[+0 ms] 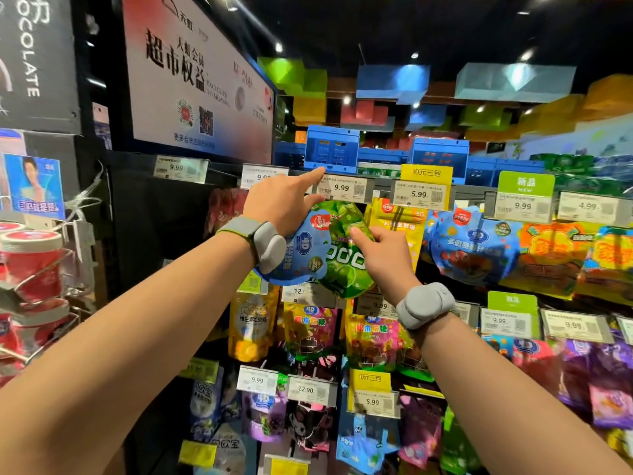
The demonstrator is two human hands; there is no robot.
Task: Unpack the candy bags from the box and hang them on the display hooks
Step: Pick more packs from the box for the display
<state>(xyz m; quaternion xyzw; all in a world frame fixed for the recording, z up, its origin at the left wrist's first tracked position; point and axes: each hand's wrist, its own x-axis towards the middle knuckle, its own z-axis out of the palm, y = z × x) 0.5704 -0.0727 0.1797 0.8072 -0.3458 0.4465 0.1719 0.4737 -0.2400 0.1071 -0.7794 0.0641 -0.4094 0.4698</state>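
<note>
At the far left of the frame we are seeing red-lidded tubs (32,255) sitting in a wire rack, with a black chocolate sign above them in the upper left. Further right, a large membership poster (198,80) is hanging over a row of price tags.

Our left hand (284,205) is reaching up at centre frame, index finger stretched out and touching the top edge of a 9.99 price tag (342,188); its other fingers are curling around the top of a blue 4D candy bag (301,255), which is hanging down behind the grey wristband (265,241). Just to the right, overlapping that blue bag, a green grape candy bag (346,262) is being held up in front of the display; our right hand (383,255) is pinching it near its upper right edge between thumb and fingers.

Right of the hands, a yellow candy bag (397,224) is hanging under a 5.99 tag, then blue fish-print bags (469,248) and orange bags (555,255) are filling the hooks toward the right edge. The rows below are carrying more bags.
</note>
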